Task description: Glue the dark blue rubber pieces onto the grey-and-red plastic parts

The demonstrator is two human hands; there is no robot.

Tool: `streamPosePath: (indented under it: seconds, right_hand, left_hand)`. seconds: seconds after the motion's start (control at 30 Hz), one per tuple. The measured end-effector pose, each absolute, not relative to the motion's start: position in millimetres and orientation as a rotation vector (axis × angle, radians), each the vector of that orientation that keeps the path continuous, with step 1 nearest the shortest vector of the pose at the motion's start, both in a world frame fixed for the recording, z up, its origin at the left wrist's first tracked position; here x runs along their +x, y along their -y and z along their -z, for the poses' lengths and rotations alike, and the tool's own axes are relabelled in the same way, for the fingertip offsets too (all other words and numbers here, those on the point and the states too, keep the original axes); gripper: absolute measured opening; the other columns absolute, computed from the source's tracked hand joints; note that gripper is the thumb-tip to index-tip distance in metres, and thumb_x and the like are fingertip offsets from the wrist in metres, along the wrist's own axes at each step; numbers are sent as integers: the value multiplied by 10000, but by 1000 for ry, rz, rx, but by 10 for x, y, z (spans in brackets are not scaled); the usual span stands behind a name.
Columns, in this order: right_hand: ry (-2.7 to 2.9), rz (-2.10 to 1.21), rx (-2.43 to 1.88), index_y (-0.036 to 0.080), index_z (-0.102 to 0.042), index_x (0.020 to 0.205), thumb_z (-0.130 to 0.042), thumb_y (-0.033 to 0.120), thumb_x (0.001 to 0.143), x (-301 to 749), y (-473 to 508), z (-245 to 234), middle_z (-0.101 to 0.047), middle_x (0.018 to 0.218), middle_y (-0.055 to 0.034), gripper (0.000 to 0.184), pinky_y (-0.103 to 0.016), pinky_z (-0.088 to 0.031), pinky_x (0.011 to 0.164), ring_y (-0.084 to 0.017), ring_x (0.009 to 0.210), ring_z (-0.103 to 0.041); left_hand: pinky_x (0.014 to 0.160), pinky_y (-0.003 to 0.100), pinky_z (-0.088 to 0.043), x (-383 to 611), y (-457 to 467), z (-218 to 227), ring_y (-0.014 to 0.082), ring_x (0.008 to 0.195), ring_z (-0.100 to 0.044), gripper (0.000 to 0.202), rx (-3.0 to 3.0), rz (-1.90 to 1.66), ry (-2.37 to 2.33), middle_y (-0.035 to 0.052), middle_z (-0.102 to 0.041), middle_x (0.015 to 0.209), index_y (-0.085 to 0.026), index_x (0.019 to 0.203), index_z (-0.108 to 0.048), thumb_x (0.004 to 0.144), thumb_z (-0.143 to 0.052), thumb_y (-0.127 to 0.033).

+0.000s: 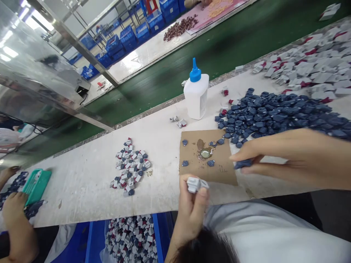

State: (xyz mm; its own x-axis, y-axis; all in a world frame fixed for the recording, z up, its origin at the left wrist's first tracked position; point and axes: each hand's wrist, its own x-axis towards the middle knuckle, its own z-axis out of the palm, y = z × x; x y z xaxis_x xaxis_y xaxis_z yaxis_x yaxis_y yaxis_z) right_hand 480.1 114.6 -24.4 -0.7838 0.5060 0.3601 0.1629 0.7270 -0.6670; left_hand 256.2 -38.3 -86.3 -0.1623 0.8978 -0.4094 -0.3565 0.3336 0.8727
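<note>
My left hand [192, 206] is closed around a small grey-white plastic part [195, 183], held up near the table's front edge. My right hand [276, 157] pinches a small dark blue piece [242, 164] at the right edge of a brown cardboard square [219, 171]. On the cardboard lie a few blue pieces and a metal cap holding glue [205, 153]. A large heap of blue pieces [274, 113] spreads just beyond my right hand. A white glue bottle with a blue nozzle [195, 93] stands upright behind the cardboard.
A small pile of assembled grey, blue and red parts [131, 168] lies left of the cardboard. A grey-white parts heap [315, 62] fills the far right. A blue bin of finished parts [131, 237] sits below the table. Another person's hands [13, 208] hold a teal tray [35, 184] at left.
</note>
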Motion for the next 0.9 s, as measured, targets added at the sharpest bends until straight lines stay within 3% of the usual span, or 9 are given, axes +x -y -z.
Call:
streamPosePath:
  seconds: [0.13,0.4,0.57,0.7,0.8,0.9]
  right_hand:
    - [2322,-1236,-483,210,-651,872,-565,276,871,4438,-957,218,-679,685,-7,108,-221,-458,436,-123,544,-613]
    - [2266,-1624,-487,176,-664,884,-608,207,836,4388,-912,223,-678,662,8,80,-180,-453,450,-98,530,-612]
    - [2296,-1591,-505,197,-671,847,-624,220,823,4369,-891,260,-649,605,32,57,-180,-397,404,-79,474,-570]
    - [2460,-1412,-530,200,-643,767,-628,201,798,4367,-877,240,-549,499,45,35,-217,-252,335,-67,386,-458]
    - [2566,-1177,-544,193,-534,620,-604,207,782,4332,-855,184,-480,452,34,177,-264,-163,323,-73,342,-381]
    - [2674,-1013,-546,198,-458,567,-574,222,772,4290,-820,93,-463,450,24,238,-292,-148,336,-86,337,-377]
  left_hand:
    - [491,222,-386,2735,400,908,106,590,-465,238,946,-1255,-1247,22,-543,808,-241,988,-482,832,-603,-374]
    - [578,260,-436,2739,392,866,118,636,-494,189,1160,-1309,-1177,39,-537,889,-266,1046,-484,869,-550,-268]
    - [661,260,-450,2731,314,787,131,738,-530,288,1349,-1312,-1073,16,-522,872,-313,1110,-422,884,-480,-143]
    - [673,273,-458,2636,286,793,157,773,-558,404,1564,-1241,-1017,40,-542,892,-301,1171,-389,847,-476,-77]
    - [671,271,-453,2572,283,807,161,775,-551,475,1672,-1164,-1018,43,-544,903,-313,1206,-377,822,-497,-61]
    - [684,275,-455,2584,292,839,160,775,-564,454,1656,-1213,-1024,40,-559,904,-311,1195,-398,822,-504,-75]
